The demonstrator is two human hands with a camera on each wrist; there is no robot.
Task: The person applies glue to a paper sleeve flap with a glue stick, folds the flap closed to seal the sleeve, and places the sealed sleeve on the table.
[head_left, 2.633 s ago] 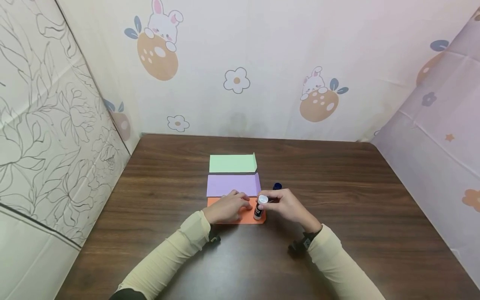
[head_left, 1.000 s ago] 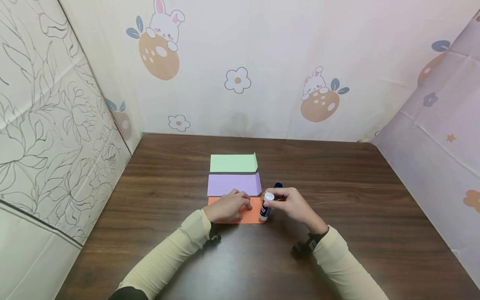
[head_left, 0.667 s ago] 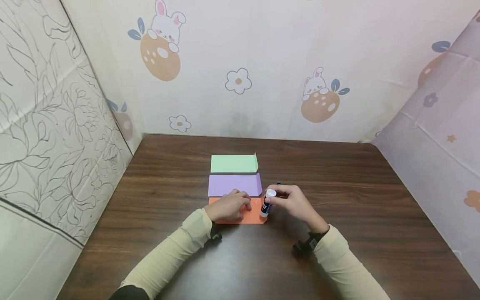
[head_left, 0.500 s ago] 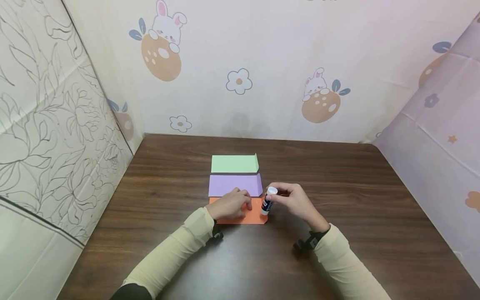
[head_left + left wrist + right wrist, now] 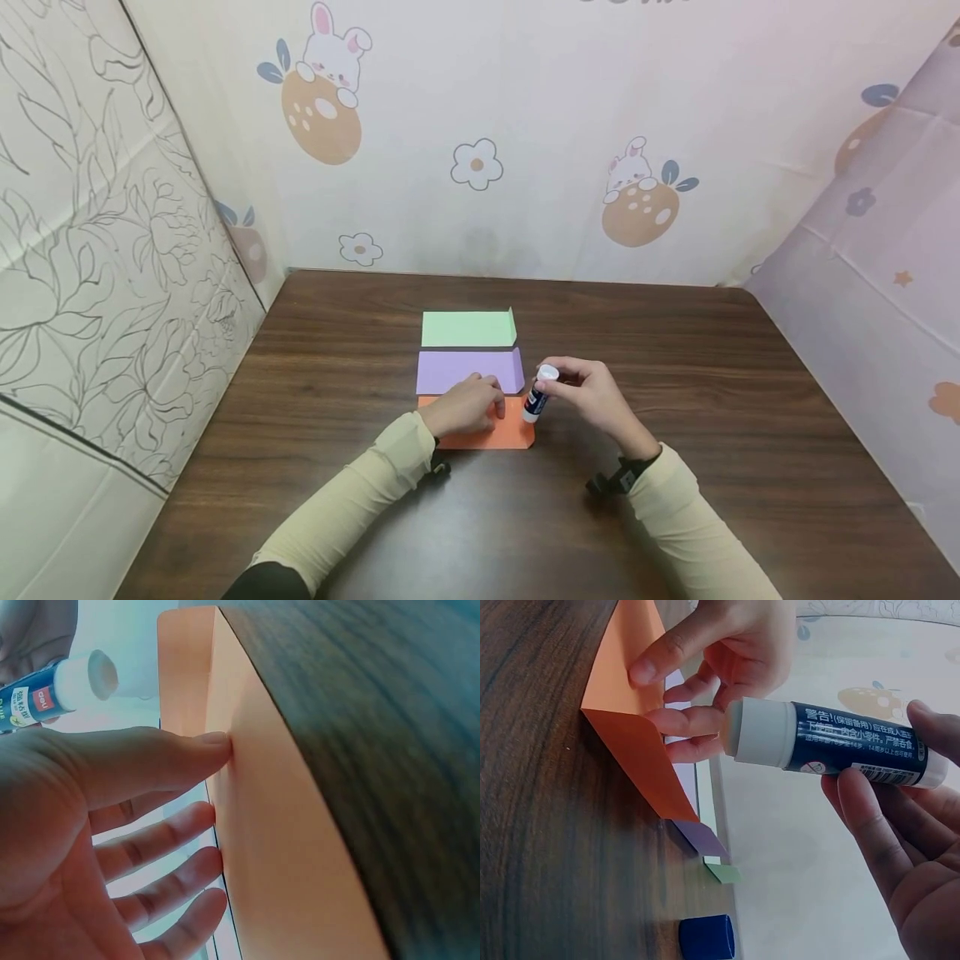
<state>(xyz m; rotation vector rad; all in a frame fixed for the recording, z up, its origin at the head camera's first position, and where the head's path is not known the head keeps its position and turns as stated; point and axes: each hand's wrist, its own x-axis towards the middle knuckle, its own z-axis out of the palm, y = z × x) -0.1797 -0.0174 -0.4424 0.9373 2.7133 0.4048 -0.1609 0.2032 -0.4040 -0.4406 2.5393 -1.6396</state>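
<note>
An uncapped glue stick (image 5: 855,746) with a dark blue label is pinched between the thumb and fingers of my right hand (image 5: 597,396). It leans over the right end of an orange paper strip (image 5: 513,432), its open end pointing down at the folded flap (image 5: 641,754); in the right wrist view that end stands apart from the paper. My left hand (image 5: 467,406) rests on the orange strip, with the thumb (image 5: 180,757) pressing its surface and the other fingers fairly straight at its far edge. A blue cap (image 5: 707,937) stands on the table beyond the strips.
Behind the orange strip lie a purple paper strip (image 5: 465,372) and a green one (image 5: 467,329), both with a folded flap on the right. All rest on a dark wooden table (image 5: 360,333). Patterned curtains (image 5: 525,83) border the back and sides.
My right hand has moved the glue stick away from me along the orange flap and tilted it more. The blue cap has become hidden in the head view. My left hand stays nearly in place.
</note>
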